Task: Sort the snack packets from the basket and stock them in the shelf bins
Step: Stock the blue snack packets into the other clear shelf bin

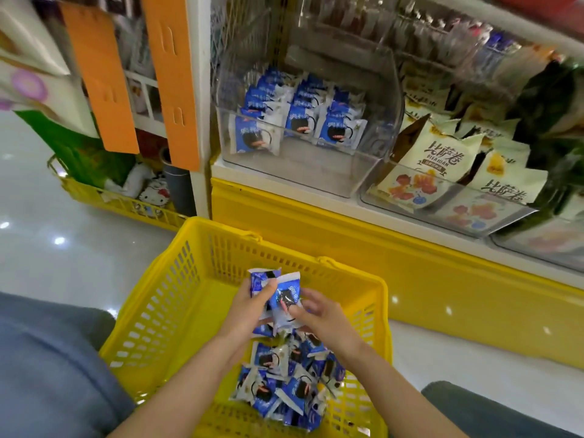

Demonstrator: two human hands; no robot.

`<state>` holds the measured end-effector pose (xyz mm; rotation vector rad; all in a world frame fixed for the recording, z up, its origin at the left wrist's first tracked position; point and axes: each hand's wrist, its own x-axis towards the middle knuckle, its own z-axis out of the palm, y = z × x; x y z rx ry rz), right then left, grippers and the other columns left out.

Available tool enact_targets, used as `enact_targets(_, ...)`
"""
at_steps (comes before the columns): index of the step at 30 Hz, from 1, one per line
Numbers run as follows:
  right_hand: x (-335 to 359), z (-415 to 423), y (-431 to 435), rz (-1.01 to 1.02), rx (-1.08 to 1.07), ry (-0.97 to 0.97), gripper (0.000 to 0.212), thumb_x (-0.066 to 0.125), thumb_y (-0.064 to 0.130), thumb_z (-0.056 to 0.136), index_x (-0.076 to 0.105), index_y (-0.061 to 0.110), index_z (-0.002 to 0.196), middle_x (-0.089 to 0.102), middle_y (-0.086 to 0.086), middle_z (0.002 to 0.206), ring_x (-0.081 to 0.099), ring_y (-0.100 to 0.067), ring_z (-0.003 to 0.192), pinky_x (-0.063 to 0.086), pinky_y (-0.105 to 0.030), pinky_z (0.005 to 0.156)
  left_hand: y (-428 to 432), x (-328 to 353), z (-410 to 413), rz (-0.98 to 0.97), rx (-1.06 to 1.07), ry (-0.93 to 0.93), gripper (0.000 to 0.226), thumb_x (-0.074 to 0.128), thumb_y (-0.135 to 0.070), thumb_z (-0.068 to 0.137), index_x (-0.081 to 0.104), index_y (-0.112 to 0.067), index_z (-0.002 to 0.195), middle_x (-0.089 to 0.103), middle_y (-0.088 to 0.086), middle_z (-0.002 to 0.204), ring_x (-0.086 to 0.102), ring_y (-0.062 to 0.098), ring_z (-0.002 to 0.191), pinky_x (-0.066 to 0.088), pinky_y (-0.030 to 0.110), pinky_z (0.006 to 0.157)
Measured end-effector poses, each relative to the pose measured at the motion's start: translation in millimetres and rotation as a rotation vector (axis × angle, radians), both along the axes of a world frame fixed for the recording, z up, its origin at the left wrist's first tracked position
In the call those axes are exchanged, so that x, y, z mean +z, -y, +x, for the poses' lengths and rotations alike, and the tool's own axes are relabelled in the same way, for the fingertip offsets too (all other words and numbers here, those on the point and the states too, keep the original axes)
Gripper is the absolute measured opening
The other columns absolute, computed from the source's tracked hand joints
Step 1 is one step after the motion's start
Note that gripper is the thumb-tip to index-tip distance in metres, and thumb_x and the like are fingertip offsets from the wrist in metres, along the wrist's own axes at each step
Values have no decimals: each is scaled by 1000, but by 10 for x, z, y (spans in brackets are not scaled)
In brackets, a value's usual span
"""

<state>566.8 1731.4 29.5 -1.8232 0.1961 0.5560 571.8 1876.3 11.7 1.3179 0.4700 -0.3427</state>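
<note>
A yellow plastic basket (164,298) stands on the floor in front of me, with a pile of blue-and-white snack packets (284,380) in its near half. Above the basket my left hand (249,308) grips a small stack of the same packets (264,278). My right hand (319,314) pinches one packet (286,300) against that stack. On the shelf above, a clear bin (303,165) holds rows of matching blue packets (300,109).
To the right of the blue bin, another clear bin (448,213) holds cream packets with fruit prints (433,162). The shelf base is a yellow panel (379,267). A second yellow basket (120,203) with toys sits at the left. My knees flank the basket.
</note>
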Motion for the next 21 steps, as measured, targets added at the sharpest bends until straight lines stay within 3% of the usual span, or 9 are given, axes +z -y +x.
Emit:
enact_targets(3, 289, 138, -61, 25, -107, 123, 28, 67, 21, 84, 62, 12, 111, 74, 4, 91, 67, -2, 74, 49, -13, 59, -69, 381, 162, 31, 43, 95, 23, 53, -30, 92, 51, -20, 113, 68, 0, 98, 67, 11, 79, 54, 21, 53)
enact_targets(8, 976, 468, -125, 123, -122, 361, 11, 62, 18, 87, 66, 22, 97, 75, 2, 86, 68, -5, 71, 51, -15, 58, -279, 1022, 452, 84, 12, 194, 18, 49, -37, 94, 53, -26, 107, 67, 2, 102, 66, 17, 89, 54, 39, 83)
enact_targets(10, 1303, 641, -148, 119, -127, 458, 10, 61, 17, 87, 66, 23, 94, 75, 2, 85, 68, -5, 70, 50, -14, 57, -411, 1233, 530, 78, 7, 213, 21, 45, -37, 96, 52, -26, 112, 68, 0, 98, 66, 17, 87, 52, 40, 86)
enact_targets(14, 1845, 1083, -230, 60, -180, 694, 10, 62, 19, 88, 64, 20, 98, 73, 5, 89, 68, -2, 74, 49, -11, 58, -618, 1532, 601, 58, 9, 248, 26, 42, -36, 97, 50, -26, 119, 67, -5, 92, 67, 10, 77, 54, 34, 81)
enact_targets(17, 2021, 1513, -357, -135, -167, 808, 16, 65, 22, 86, 63, 18, 102, 69, 7, 91, 65, 4, 76, 51, -12, 60, -682, 1667, 652, -31, 47, 214, 31, 42, -32, 97, 48, -20, 125, 65, 0, 94, 64, 12, 73, 55, 25, 62)
enact_targets(21, 2051, 2041, -558, -406, 57, 691, 17, 69, 19, 83, 63, 15, 99, 66, -3, 89, 62, -10, 75, 54, -20, 67, -725, 1771, 743, -97, 100, 208, 31, 43, -30, 97, 49, -17, 124, 63, 3, 91, 61, 11, 70, 53, 20, 51)
